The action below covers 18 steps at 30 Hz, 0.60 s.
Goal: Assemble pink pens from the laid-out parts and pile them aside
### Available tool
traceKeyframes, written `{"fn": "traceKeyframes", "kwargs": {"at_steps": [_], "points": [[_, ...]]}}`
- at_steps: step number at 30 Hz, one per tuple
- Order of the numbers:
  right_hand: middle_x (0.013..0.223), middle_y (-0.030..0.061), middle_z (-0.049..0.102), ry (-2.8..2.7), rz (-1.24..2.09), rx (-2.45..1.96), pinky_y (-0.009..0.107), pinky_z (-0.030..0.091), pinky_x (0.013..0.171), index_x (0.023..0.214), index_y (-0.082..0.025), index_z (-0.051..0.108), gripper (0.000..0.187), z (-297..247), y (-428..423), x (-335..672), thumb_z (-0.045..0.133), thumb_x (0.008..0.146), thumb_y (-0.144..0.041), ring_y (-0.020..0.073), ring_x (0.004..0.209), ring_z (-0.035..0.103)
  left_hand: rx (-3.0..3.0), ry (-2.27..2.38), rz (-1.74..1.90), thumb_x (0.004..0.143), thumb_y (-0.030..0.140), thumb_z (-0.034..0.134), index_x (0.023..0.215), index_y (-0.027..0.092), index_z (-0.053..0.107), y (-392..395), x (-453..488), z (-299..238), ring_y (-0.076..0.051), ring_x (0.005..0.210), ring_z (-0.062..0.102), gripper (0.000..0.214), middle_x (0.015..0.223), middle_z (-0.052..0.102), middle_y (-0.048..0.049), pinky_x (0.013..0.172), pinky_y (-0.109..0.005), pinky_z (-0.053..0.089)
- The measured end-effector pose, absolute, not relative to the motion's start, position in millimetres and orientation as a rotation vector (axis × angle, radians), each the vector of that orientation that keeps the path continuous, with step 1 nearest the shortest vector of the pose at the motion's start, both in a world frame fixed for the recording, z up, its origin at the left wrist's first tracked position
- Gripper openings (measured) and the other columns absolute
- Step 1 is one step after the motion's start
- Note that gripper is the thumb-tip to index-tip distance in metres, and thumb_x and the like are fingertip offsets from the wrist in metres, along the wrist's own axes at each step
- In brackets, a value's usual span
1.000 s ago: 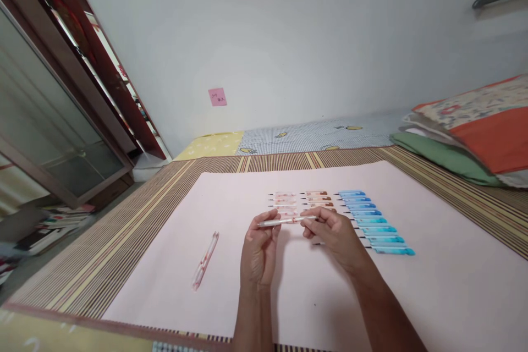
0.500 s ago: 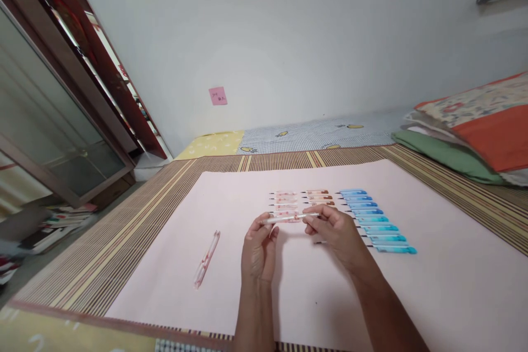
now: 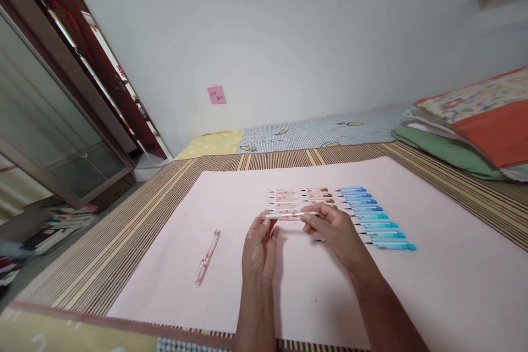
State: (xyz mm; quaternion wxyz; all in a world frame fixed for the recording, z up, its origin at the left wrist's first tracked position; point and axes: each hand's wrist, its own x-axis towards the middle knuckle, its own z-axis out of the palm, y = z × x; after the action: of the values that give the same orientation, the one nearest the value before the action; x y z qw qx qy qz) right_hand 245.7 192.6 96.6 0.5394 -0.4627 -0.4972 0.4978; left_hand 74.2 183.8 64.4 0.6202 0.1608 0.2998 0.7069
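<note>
White pen (image 3: 289, 214) pinched endwise between both hands' fingers (image 3: 267, 222), bare pink sheet (image 3: 433, 264) all around.

Home bedroom: folded bedding (image 3: 466, 121), striped mat (image 3: 124, 231), glass cabinet (image 3: 49, 121).

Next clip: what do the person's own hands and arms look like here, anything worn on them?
Both are bare. The left hand and right hand show no gloves, and no rings or watch can be made out. Both forearms are uncovered down to the bottom edge of the picture, so no sleeve comes into view. No markings or bandages show on either.
</note>
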Motion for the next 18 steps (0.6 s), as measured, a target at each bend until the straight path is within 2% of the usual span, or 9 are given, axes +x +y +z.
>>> {"fn": "traceKeyframes", "kwargs": {"at_steps": [3,5,8,10,12,14,18], "points": [[0.059,0.0019,0.066,-1.173,1.192,-1.106,0.026,0.049,0.050,0.085,-0.017,0.072,0.042,96,193,246,0.080,0.066,-0.054,0.0162,0.059,0.061,0.440,0.596,1.569,0.058,0.006,0.086,0.105,0.020,0.078,180,75,71,-0.021,0.112,0.067,0.050,0.125,0.073,-0.0093,0.093,-0.029,0.054],[0.060,0.0018,0.067,-1.162,1.190,-1.106,0.026,0.049,0.051,0.085,-0.017,0.072,0.042,96,193,246,0.080,0.065,-0.054,0.0161,0.059,0.061,0.446,0.564,1.550,0.063,0.012,0.086,0.111,0.021,0.077,178,77,72,-0.023,0.117,0.065,0.050,0.131,0.070,-0.0112,0.099,-0.034,0.053],[0.061,0.0020,0.067,-1.160,1.191,-1.095,0.027,0.049,0.051,0.087,-0.017,0.072,0.043,97,192,245,0.080,0.066,-0.054,0.0167,0.061,0.062,0.379,0.668,1.580,0.071,0.028,0.088,0.098,0.019,0.077,180,79,68,-0.020,0.102,0.070,0.031,0.109,0.076,-0.0097,0.087,-0.030,0.056],[0.061,0.0017,0.067,-1.165,1.190,-1.080,0.027,0.049,0.052,0.088,-0.018,0.072,0.041,97,192,244,0.080,0.066,-0.053,0.0168,0.061,0.062,0.338,0.752,1.602,0.069,0.029,0.091,0.086,0.017,0.075,183,79,63,-0.016,0.088,0.070,0.026,0.089,0.075,-0.0053,0.076,-0.024,0.055],[0.060,0.0015,0.067,-1.168,1.180,-1.079,0.027,0.049,0.053,0.086,-0.018,0.072,0.039,96,193,245,0.080,0.066,-0.051,0.0168,0.061,0.062,0.333,0.776,1.614,0.065,0.024,0.092,0.081,0.017,0.074,185,77,61,-0.014,0.082,0.069,0.025,0.081,0.073,-0.0027,0.071,-0.021,0.053],[0.060,0.0018,0.067,-1.161,1.178,-1.093,0.027,0.048,0.052,0.085,-0.018,0.072,0.039,93,195,246,0.080,0.067,-0.051,0.0169,0.061,0.062,0.382,0.739,1.616,0.062,0.018,0.091,0.084,0.017,0.076,184,75,63,-0.014,0.087,0.069,0.027,0.089,0.075,-0.0040,0.073,-0.021,0.053],[0.064,0.0031,0.069,-1.114,1.210,-1.104,0.025,0.047,0.051,0.089,-0.017,0.071,0.043,87,196,248,0.080,0.069,-0.054,0.0171,0.062,0.063,0.490,0.605,1.563,0.058,0.009,0.085,0.104,0.021,0.077,179,75,72,-0.022,0.115,0.065,0.048,0.124,0.072,-0.0091,0.095,-0.031,0.052]]}}
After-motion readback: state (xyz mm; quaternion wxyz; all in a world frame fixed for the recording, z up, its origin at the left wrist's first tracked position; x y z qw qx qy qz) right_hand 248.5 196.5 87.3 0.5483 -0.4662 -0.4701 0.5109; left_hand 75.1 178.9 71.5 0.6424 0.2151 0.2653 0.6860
